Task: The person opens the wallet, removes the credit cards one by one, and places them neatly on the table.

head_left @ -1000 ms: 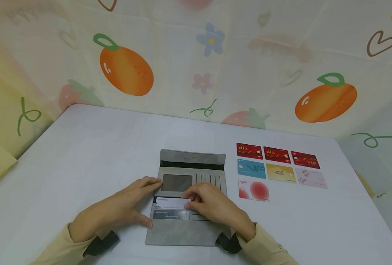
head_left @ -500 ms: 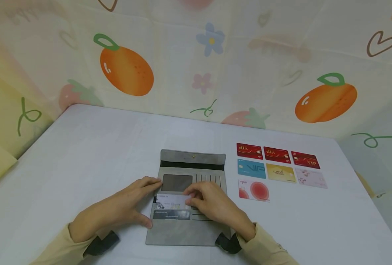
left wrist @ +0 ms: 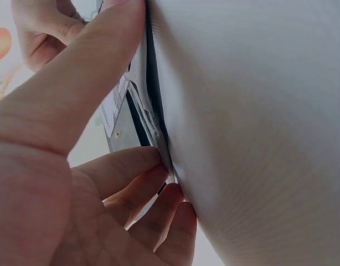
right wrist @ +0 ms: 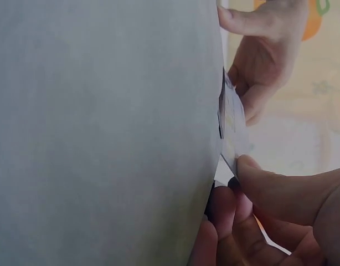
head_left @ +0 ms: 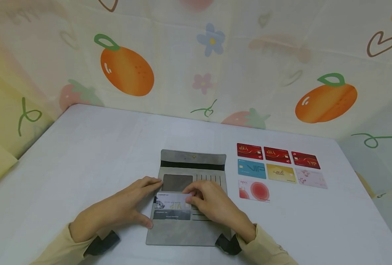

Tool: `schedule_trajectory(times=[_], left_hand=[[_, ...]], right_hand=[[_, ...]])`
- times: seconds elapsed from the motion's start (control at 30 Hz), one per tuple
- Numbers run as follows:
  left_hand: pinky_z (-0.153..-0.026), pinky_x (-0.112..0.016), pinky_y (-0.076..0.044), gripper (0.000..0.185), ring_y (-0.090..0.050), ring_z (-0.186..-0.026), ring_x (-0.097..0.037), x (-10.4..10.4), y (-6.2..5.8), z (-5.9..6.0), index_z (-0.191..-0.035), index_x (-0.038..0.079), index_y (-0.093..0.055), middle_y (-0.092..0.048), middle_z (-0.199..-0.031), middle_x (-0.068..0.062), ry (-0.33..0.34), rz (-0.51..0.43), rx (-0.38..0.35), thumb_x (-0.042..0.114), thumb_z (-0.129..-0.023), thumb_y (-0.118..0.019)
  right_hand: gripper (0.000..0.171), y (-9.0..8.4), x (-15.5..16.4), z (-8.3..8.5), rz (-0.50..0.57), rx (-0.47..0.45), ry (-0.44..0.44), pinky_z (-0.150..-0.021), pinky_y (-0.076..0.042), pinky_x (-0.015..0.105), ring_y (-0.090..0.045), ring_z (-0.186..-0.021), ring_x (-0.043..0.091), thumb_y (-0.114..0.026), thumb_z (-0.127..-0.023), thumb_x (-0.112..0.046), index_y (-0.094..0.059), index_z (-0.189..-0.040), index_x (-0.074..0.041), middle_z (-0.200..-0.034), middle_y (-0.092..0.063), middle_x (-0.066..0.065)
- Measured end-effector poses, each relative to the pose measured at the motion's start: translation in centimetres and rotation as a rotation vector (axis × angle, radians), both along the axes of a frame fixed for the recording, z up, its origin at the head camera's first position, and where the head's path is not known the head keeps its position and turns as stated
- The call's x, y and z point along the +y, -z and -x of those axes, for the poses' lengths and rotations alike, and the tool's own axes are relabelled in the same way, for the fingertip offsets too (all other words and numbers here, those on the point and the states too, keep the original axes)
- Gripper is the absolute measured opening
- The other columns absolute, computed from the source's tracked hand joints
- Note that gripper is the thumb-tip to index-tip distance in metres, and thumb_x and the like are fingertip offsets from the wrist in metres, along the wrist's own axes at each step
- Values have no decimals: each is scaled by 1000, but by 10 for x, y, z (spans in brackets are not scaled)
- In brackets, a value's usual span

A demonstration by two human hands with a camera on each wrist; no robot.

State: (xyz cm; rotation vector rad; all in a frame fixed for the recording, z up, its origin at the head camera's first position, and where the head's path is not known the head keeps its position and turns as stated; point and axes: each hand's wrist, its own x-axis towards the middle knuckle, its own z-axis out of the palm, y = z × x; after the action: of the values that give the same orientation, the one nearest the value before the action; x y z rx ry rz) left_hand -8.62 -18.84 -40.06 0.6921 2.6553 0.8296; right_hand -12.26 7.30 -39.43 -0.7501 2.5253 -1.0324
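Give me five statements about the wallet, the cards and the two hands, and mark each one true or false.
1. The grey wallet lies open on the white table. True.
2. The right hand pinches a white card at the wallet's slots. True.
3. The left hand is lifted clear of the wallet. False: its fingers rest on the wallet's left edge.
4. Seven loose cards lie on the table to the right of the wallet. True.
5. All the loose cards are red. False: only the three in the back row are red; the others are blue, yellow, pale pink and white with a red circle.
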Motion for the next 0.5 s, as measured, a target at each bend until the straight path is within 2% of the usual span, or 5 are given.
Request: schedule_trajectory(times=[0.3,0.5], left_hand=[[-111,-56,-38,102,-42,-137,-35,1,1,0,-147,-3,-42,-42,-150,-13,-16,10,0,38,-66,-90],[-111,-56,-38,101,-43,-137,-34,2,1,0,-147,-3,-42,-42,-150,-12,-25,11,-15,36,-66,-90]], right_hand=[[14,-3,2,1,26,46,56,-56,-39,19,-50,-68,10,-72,-90,-13,-74,-104,-10,-77,-59,-4],[14,-5,4,3,38,60,23,-60,-45,19,-53,-71,9,-70,-92,-13,-73,-106,-11,-85,-64,-4]])
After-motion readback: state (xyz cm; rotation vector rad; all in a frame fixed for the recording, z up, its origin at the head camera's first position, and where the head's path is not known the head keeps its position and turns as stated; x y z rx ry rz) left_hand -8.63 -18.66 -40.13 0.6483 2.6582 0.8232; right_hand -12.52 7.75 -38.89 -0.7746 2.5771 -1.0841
